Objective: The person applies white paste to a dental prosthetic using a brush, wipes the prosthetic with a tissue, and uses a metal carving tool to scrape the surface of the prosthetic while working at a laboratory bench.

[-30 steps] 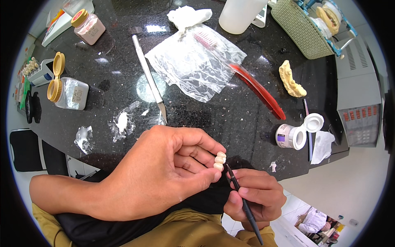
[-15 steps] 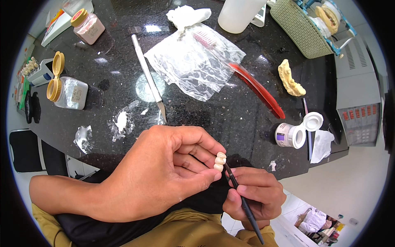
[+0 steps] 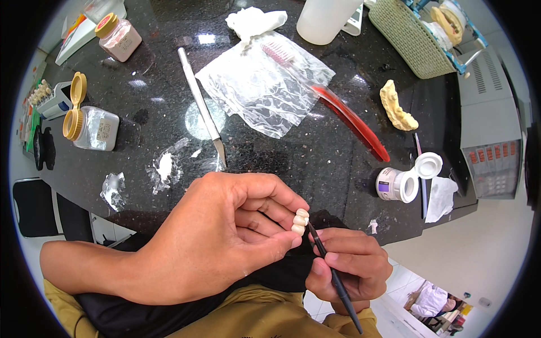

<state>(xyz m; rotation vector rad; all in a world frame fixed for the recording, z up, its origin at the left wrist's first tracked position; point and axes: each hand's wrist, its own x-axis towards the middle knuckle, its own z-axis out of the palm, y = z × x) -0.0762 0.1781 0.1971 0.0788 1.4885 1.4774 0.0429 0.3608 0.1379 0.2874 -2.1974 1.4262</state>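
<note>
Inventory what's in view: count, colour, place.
Tooth piece: one, cream, lower centre
Thin tool: one, black, lower centre
Knife: one, silver, upper left
Brush: one, red handle, upper centre
Plastic sheet: one, clear, top
Tissue: one, white, top
Jars: two, pink and clear, left
Pot: one, white, right
Curved piece: one, yellowish, right
Basket: one, greenish, top right
Table: one, black, centre
Left hand: one, bare, lower centre
Right hand: one, bare, lower right

Glossy black counter (image 3: 276,158), tiled floor (image 3: 401,276)
</note>
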